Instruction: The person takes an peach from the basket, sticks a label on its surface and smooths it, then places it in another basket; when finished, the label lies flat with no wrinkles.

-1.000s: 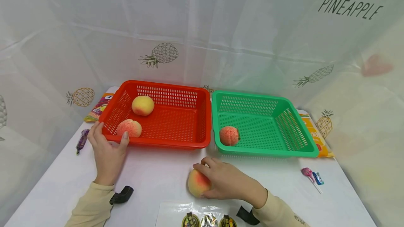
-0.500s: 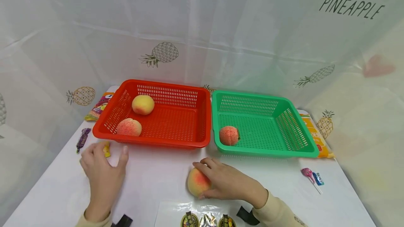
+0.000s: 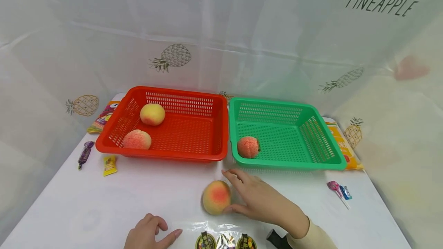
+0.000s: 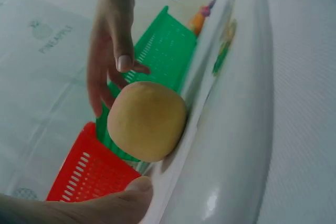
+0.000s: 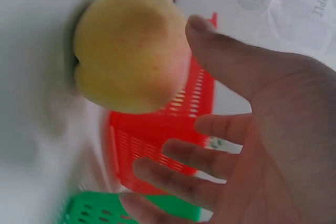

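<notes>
Right hand (image 3: 261, 197): fingers (image 5: 176, 179) loosely spread and gently curved, gripping nothing, just beside the near peach (image 3: 216, 198).
Near peach: rests on the desk (image 3: 65, 206), left of the right thumb and forefinger; whether the thumb tip touches it is hard to tell.
Left hand (image 3: 147, 233): partly cut off at the bottom edge, fingers relaxed, thumb stretched toward the plastic packet (image 3: 219, 227), apart from the near peach.
Plastic packet: flat, clear, round dark labels, nearer the person than the near peach.
Red basket (image 3: 159, 156): beyond, leftward, holding a yellow peach (image 3: 152, 114) behind a pinkish peach (image 3: 137, 140).
Green basket (image 3: 290, 165): beside the red one, a reddish peach (image 3: 248, 147) in its front-left corner.
Sweets: yellow candy (image 3: 110, 165) and purple candy (image 3: 85, 155) at left; pink lollipop (image 3: 338, 193) beside blue candy (image 3: 346, 192) at right.
</notes>
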Action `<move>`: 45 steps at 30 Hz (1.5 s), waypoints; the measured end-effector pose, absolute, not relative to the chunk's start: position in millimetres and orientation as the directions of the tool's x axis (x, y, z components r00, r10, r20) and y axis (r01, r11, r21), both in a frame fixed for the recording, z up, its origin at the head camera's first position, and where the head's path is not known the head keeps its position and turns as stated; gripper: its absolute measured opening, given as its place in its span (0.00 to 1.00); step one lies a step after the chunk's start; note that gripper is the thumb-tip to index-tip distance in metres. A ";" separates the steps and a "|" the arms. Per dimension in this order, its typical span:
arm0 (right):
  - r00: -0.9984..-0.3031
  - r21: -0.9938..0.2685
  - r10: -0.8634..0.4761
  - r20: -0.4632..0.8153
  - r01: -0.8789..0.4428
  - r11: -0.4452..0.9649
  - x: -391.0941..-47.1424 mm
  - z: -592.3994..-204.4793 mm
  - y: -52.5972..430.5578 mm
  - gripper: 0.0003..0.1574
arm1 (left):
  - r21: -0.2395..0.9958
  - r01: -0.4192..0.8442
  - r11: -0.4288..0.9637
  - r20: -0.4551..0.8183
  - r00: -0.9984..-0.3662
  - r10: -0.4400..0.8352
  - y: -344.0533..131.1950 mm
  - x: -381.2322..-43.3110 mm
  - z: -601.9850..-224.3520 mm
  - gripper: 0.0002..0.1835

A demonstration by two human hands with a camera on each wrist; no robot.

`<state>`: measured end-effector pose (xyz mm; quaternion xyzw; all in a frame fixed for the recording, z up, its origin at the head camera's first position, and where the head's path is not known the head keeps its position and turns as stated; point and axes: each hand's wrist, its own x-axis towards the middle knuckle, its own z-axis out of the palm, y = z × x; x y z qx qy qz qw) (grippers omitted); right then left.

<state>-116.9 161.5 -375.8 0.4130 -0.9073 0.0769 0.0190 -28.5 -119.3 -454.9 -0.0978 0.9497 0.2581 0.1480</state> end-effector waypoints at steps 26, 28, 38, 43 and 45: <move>-0.593 -0.109 -0.787 0.170 -0.805 0.583 -83.0 -358.8 152.1 0.32 | 0.760 -0.041 0.648 -0.216 -0.957 0.193 -116.1 -37.3 -450.3 0.16; -0.603 -0.141 -0.784 0.147 -0.798 0.586 -81.2 -359.2 150.4 0.30 | 0.880 -0.102 0.464 -0.267 -0.914 0.305 -118.5 -38.8 -443.5 0.17; -0.631 -0.228 -0.754 0.183 -0.773 0.592 -84.1 -365.5 149.9 0.21 | 0.902 -0.413 -0.125 -0.294 -0.801 0.522 -115.1 -46.8 -411.2 0.18; -0.665 -0.346 -0.720 0.197 -0.735 0.584 -89.9 -364.2 152.3 0.13 | 0.856 -0.481 -0.189 -0.358 -0.816 0.454 -106.4 -48.1 -402.5 0.28; -0.694 -0.381 -0.695 0.191 -0.705 0.599 -91.3 -362.7 153.6 0.12 | 0.842 -0.504 -0.192 -0.375 -0.803 0.462 -102.9 -48.2 -400.7 0.30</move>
